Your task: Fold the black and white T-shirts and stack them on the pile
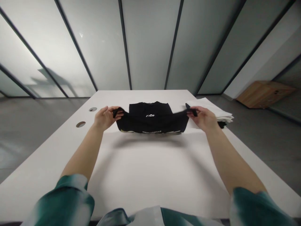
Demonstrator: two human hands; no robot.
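Note:
A black T-shirt [152,121] with white print stretches between my two hands over the far half of the white table. My left hand [107,117] pinches one corner of it, and a bit of black cloth pokes out past the fingers. The opposite corner is gripped by my right hand [202,117]. The near edge of the shirt is lifted off the tabletop and casts a shadow below, while its far part with the neckline appears to rest on the table.
A stack of folded white cloth [213,110], with something black under it, lies at the table's right edge. Two round holes pierce the white table [150,175] at left. Frosted glass panels stand behind, and a wooden cabinet [263,92] is on the floor at right.

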